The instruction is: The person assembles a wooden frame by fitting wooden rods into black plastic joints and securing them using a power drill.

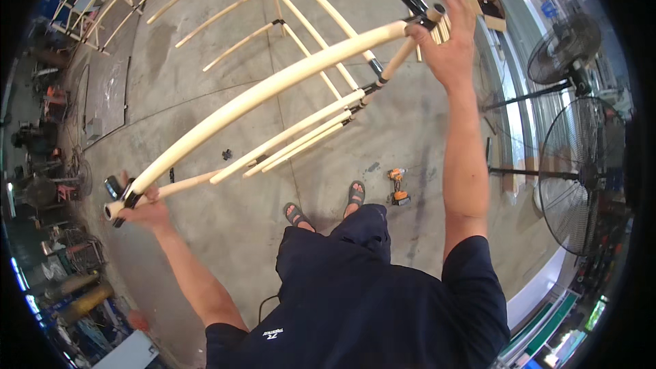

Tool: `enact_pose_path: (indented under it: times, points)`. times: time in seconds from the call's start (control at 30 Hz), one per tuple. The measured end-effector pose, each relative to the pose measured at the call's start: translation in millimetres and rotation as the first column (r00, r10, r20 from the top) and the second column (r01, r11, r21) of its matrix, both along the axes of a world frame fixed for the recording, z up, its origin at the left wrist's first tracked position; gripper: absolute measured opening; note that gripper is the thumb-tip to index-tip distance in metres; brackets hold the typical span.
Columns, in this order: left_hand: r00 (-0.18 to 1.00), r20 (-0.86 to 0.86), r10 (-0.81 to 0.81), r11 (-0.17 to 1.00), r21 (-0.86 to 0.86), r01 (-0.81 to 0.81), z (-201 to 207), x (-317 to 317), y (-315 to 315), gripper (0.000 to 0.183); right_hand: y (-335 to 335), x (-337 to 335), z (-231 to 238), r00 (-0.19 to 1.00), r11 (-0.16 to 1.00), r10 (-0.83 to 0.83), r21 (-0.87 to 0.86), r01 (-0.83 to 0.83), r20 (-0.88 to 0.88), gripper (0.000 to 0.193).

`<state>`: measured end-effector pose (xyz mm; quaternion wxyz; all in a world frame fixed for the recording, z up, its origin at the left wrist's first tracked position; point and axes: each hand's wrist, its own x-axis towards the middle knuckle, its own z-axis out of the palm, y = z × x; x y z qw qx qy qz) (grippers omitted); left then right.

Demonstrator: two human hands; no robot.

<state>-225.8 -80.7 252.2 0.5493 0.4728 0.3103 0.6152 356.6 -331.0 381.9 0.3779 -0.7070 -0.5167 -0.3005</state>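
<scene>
Main item: one large frame of cream-coloured round pipes with black joints (270, 89), lying before the person across the middle of the scene. Its long near rail slants from near left to far right and seems raised toward the body, judging by how large it looms.

Left hand (149, 213): at the near left end of the frame, just beside the black end joint (130, 198). Thumb and fingers close around the pipe there, on opposite sides; the joint probably gives a firm stop against slipping.

Right hand (449, 58): at the far right end, against the black multi-way corner joint (427, 22). Thumb stands apart on the left, fingers reach straight up, spread rather than curled; palm pressure cannot be told. With the arms stretched wide, one hand per end, the long span is likely steadied against twisting.

On the grey concrete floor (342, 154): one orange-and-black cordless drill (398, 188), right of the feet, apparently parked within reach yet clear of the pipes; one small loose black fitting (227, 154), left of the feet.

Far left: further cream pipe framework (102, 10). Right side: two black round-caged fans (581, 174), one nearer, one farther, perhaps sited there to cool the work area.
</scene>
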Motion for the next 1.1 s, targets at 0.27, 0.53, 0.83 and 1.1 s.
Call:
enact_pose_path:
  times: [0.27, 0.53, 0.83, 1.1]
  points:
    - [0.958, -0.138, -0.253, 0.967, -0.062, 0.247, 12.3, 33.2, -5.2, 0.119, -20.4, 20.5, -3.1, 0.99, 0.72, -0.075, -0.68, 0.139, 0.123, 0.042]
    - [0.891, -0.144, -0.431, 0.901, -0.019, 0.433, 43.7, 39.3, -4.1, 0.11, -6.5, 26.9, 29.5, 0.992, 0.615, -0.006, -0.781, 0.104, 0.128, 0.052]
    - [0.88, -0.09, -0.467, 0.883, 0.004, 0.469, 33.7, 38.0, 6.4, 0.108, -3.5, -7.0, 46.3, 0.911, 0.475, -0.075, -0.789, 0.389, 0.405, 0.056]
    - [0.893, -0.124, -0.432, 0.901, -0.097, 0.422, -3.0, 12.1, 13.3, 0.114, 133.4, -302.5, 32.1, 0.71, 0.595, 0.669, -0.415, -0.688, -0.218, 0.078]
